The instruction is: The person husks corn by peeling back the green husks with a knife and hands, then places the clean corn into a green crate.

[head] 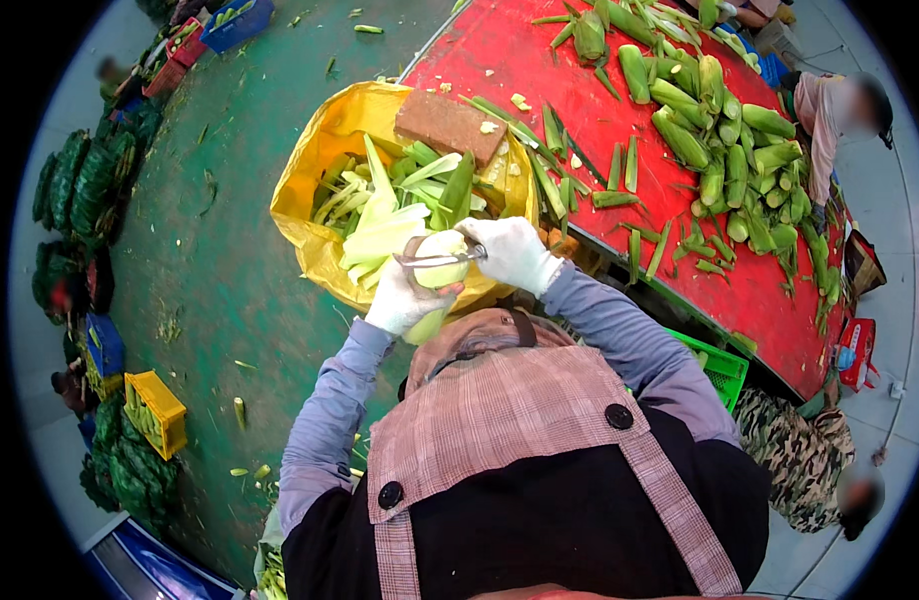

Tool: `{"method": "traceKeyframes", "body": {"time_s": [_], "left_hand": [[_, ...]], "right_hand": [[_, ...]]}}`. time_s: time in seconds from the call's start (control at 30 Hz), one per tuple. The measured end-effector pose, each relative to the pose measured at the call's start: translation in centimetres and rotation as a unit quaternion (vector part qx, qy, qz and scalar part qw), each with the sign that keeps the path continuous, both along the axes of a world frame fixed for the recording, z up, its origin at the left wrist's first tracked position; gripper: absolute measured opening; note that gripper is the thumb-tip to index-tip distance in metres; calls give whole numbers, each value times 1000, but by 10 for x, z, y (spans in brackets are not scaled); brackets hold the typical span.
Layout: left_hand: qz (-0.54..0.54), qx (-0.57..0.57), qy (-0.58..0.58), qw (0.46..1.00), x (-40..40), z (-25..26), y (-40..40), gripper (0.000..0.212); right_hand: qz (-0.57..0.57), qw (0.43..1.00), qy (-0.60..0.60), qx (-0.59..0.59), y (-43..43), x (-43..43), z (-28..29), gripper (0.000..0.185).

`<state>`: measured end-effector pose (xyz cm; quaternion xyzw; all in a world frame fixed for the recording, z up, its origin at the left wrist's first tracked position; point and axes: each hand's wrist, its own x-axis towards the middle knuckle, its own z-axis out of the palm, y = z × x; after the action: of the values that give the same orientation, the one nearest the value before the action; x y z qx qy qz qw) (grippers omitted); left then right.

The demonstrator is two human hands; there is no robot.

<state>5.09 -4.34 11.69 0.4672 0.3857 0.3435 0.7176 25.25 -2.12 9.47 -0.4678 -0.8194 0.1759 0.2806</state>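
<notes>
In my gloved left hand [408, 294] is a pale green, partly husked ear of corn [428, 327], its upper end pointing away from me. My right hand [510, 249], also in a white glove, grips a metal blade tool [438, 262] that lies across the upper part of the ear. How the tool's handle is shaped is hidden by the fingers. Just beyond both hands, a yellow woven sack [298, 225] stands with its mouth wide, holding green and pale husk leaves [384, 229]. A reddish brick [448, 124] rests at the sack's far rim, beside the table.
A red-topped table [497, 60] at right carries a heap of unhusked corn ears [729, 150] and cut husk scraps [628, 169]. A green crate [722, 367] sits below its edge. Co-workers are along the table's far side. Yellow crate [171, 420] and full green sacks [77, 184] line the left.
</notes>
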Motion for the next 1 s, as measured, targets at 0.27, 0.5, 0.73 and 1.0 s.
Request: {"method": "traceKeyframes", "body": {"time_s": [0.27, 0.5, 0.73, 1.0], "left_hand": [[60, 170, 178, 967, -38, 46, -13, 77], [91, 516, 308, 794, -15, 16, 1, 91], [91, -13, -34, 995, 5, -8, -4, 95], [54, -2, -44, 998, 2, -30, -3, 79]], "right_hand": [[-193, 955, -130, -185, -5, 96, -58, 24], [-77, 529, 566, -628, -21, -31, -26, 63], [-46, 781, 474, -405, -18, -16, 11, 60], [2, 773, 479, -416, -20, -5, 18, 49]]}}
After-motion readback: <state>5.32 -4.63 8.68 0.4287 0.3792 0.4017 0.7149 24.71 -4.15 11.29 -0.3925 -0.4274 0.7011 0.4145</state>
